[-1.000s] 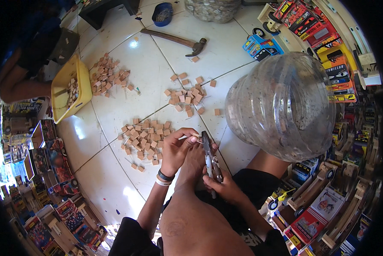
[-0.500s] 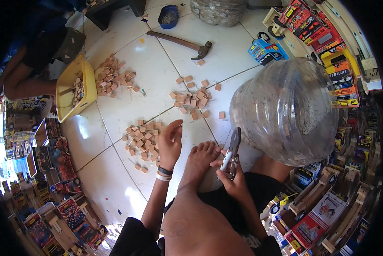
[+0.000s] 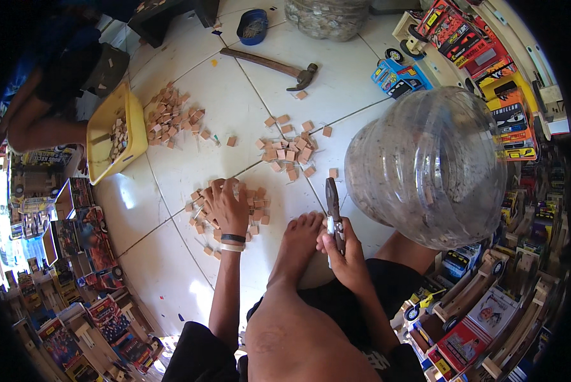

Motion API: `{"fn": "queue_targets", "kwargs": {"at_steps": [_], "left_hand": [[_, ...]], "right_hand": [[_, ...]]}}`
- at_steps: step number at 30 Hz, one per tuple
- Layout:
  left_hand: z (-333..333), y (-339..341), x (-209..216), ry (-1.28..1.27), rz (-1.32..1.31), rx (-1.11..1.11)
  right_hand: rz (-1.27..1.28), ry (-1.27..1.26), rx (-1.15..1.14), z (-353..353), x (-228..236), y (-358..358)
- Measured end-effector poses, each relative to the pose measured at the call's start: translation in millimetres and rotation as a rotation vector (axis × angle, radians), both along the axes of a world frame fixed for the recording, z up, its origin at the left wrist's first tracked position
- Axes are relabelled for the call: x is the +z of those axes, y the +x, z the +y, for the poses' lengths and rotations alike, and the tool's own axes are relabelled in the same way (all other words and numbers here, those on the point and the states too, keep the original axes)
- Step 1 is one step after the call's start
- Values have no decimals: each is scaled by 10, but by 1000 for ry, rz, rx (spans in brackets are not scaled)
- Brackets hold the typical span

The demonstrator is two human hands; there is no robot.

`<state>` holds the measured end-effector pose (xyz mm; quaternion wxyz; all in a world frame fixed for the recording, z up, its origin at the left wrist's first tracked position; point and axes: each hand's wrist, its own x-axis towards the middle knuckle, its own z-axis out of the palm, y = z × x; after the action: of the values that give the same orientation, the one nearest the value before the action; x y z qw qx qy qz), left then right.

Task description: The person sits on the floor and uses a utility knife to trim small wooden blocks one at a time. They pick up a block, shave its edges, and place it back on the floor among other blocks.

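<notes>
My right hand (image 3: 347, 258) grips pliers (image 3: 333, 207). My left hand (image 3: 230, 209), hold unclear, seems to be picking near blocks (image 3: 258, 204); that needs a pinch.

the left hand (image 3: 227, 210) reaches out on the left, farther than the right one, its back turned up and its fingers spread and bent; their tips are hard to make out and seem to curl downward. the left forearm (image 3: 225, 293) runs almost straight out from the near side. the right hand (image 3: 346, 258) sits nearer and to the right, fingers curled round in a grip, thumb toward the left. the right forearm (image 3: 374, 312) slants in from the near right. the two hands are well apart, a bent knee (image 3: 304, 344) nearer between the forearms.
</notes>
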<state>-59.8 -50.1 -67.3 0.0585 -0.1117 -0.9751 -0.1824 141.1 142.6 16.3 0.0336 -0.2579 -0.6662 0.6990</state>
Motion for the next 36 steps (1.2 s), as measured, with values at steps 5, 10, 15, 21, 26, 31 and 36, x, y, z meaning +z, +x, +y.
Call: {"fn": "queue_targets", "kwargs": {"at_steps": [5, 10, 15, 21, 26, 31, 36], "left_hand": [[64, 23, 187, 155, -77, -4], [196, 118, 448, 408, -40, -146], [410, 352, 666, 485, -244, -244], [609, 522, 683, 554, -341, -349], [634, 542, 673, 473, -260, -423], [677, 598, 733, 420, -233, -439], [705, 608, 747, 424, -201, -447]], "right_hand": [[-89, 135, 79, -2, 32, -3], [-41, 290, 164, 11, -2, 34], [-35, 339, 196, -12, -138, 85], [-90, 342, 220, -63, -260, 182], [-58, 348, 223, -57, -327, 232], [-35, 344, 222, -47, -378, 234], [-50, 364, 221, -51, -365, 208]]}}
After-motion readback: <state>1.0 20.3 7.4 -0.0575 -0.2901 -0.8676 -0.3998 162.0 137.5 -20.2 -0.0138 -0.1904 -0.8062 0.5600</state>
